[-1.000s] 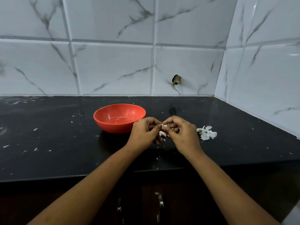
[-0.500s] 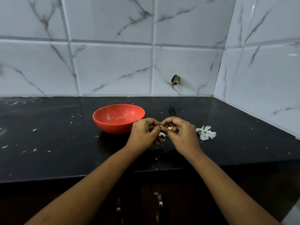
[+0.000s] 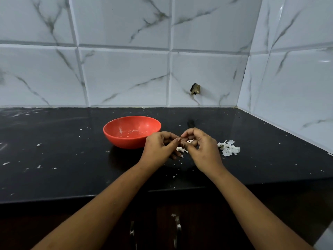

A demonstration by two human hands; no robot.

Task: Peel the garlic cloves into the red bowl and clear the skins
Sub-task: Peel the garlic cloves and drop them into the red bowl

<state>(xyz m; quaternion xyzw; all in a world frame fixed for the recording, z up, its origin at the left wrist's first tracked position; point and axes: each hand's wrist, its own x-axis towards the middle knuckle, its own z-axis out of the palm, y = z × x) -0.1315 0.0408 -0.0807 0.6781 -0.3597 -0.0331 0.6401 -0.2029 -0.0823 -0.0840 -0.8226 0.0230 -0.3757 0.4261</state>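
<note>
The red bowl stands on the black counter, holding only small white bits. Just right of it my left hand and my right hand meet fingertip to fingertip, both pinching a small garlic clove between them. The clove is mostly hidden by my fingers. White scraps of skin lie on the counter under my hands. A pile of peeled skins sits to the right of my right hand.
Tiny flakes of skin are scattered over the counter, mostly on the left. Marble-patterned tiled walls close the back and the right side, with a small fitting on the back wall. Cabinet handles show below the counter's front edge.
My hands stay together on the clove, with only slight finger shifts as the skin is worked. The bowl and the skin pile have not moved.
</note>
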